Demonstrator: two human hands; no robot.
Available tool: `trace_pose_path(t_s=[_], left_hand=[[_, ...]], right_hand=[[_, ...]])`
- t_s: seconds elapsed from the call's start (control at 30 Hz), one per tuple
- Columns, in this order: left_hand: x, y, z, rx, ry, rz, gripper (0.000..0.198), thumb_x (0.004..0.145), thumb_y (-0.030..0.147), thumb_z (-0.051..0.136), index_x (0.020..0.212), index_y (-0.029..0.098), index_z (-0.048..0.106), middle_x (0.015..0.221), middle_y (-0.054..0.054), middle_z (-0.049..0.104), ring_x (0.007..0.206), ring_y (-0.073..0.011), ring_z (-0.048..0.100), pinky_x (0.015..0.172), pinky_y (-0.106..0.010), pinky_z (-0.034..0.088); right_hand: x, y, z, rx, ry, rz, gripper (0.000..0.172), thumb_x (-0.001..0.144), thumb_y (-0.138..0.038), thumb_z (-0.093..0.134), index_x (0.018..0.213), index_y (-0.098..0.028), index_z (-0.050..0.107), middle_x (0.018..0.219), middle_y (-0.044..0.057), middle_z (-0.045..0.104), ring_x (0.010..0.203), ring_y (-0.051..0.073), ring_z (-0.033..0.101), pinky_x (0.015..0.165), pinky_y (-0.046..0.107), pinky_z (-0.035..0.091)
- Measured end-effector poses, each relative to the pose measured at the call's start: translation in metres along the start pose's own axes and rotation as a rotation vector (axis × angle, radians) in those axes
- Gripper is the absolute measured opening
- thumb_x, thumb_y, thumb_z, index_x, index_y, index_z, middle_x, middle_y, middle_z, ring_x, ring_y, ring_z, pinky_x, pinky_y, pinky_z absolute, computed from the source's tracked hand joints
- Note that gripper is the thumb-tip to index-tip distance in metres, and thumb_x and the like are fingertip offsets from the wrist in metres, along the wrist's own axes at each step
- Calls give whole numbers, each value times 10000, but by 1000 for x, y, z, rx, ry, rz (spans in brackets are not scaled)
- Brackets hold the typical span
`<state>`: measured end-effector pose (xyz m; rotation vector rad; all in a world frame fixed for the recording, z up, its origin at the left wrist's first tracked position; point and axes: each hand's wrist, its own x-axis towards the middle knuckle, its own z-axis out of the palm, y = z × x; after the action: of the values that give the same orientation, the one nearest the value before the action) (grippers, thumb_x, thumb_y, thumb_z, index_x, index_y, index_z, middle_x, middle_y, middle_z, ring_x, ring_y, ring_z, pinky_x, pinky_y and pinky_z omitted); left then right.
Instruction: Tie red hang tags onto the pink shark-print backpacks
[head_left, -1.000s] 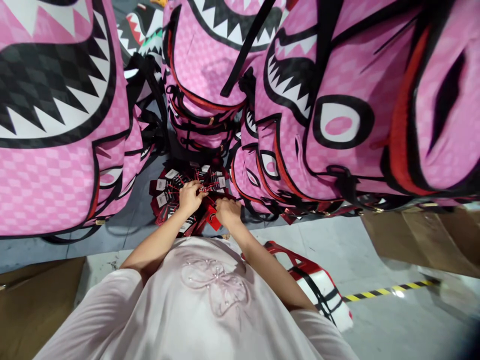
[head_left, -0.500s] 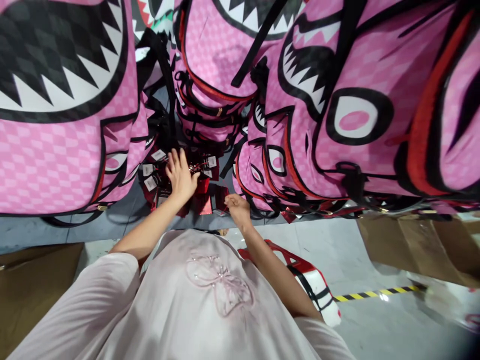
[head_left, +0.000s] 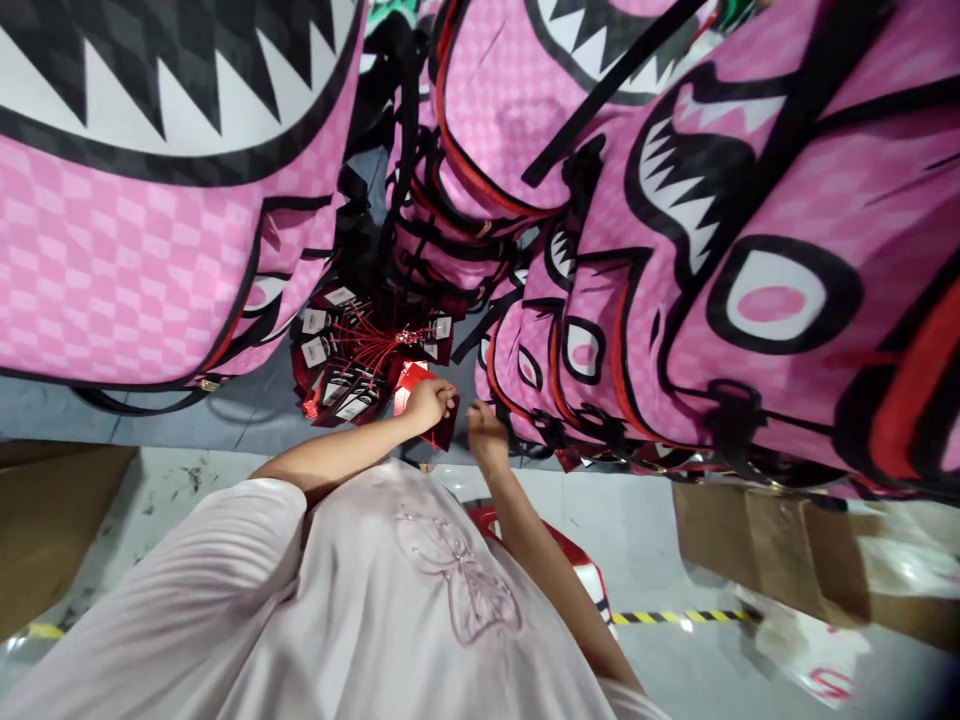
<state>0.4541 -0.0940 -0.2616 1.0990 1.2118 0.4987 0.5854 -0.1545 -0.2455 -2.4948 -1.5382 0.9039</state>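
Observation:
My left hand (head_left: pixel 429 402) is closed around a dark red card tag (head_left: pixel 444 432) at the lower right edge of a fanned bunch of red hang tags (head_left: pixel 352 350) tied with red strings. My right hand (head_left: pixel 486 432) sits a little to the right of it, fingers curled together; what they hold, if anything, is hidden. Both hands are low between stacks of pink backpacks printed with shark mouths and eyes (head_left: pixel 675 250).
A big pink shark-mouth backpack (head_left: pixel 150 200) hangs at the left. Brown cardboard lies at the left (head_left: pixel 45 520) and right (head_left: pixel 765 540). A red, white and black bag (head_left: pixel 577 565) lies by my right arm on the grey floor with a yellow-black stripe (head_left: pixel 675 617).
My left hand left the middle of the tag bunch, came down to the right and closed on a red tag. My right hand stayed nearby. The view tilted and moved closer to the bags.

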Motion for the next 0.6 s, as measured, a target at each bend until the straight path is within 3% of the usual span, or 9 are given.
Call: trace_pose_path(t_s=[0.1,0.27,0.47,0.6], left_hand=[[16,4,4,168,-56,21,202,846,115,518,919,121,707,664,-31,665,621,-127,613,679,-242,487],[38,20,15,369,-130,46,174,752,35,578,840,125,700,770,-74,709,812,-177,657,802,-266,480],[65,35,33,499,-160,-6,164,830,105,548,891,125,700,988,-140,717,990,-239,656,874,-327,482],[84,40,40,553,-196,-56,143,867,155,567,912,96,689,1010,-164,702,1024,-252,648,884,-365,494]], right_hand=[[26,0,-9,-295,36,118,444,932,-178,386,1357,-78,467,996,220,685,918,278,669,799,369,479],[39,1,-9,-523,79,148,409,968,-126,263,1256,-54,545,902,238,685,907,289,677,782,371,479],[32,14,-22,-590,12,59,419,952,-124,379,1347,-212,490,950,161,707,929,250,679,815,350,479],[38,13,-21,-486,4,130,359,987,-188,340,1297,-150,517,966,218,691,945,277,670,802,372,474]])
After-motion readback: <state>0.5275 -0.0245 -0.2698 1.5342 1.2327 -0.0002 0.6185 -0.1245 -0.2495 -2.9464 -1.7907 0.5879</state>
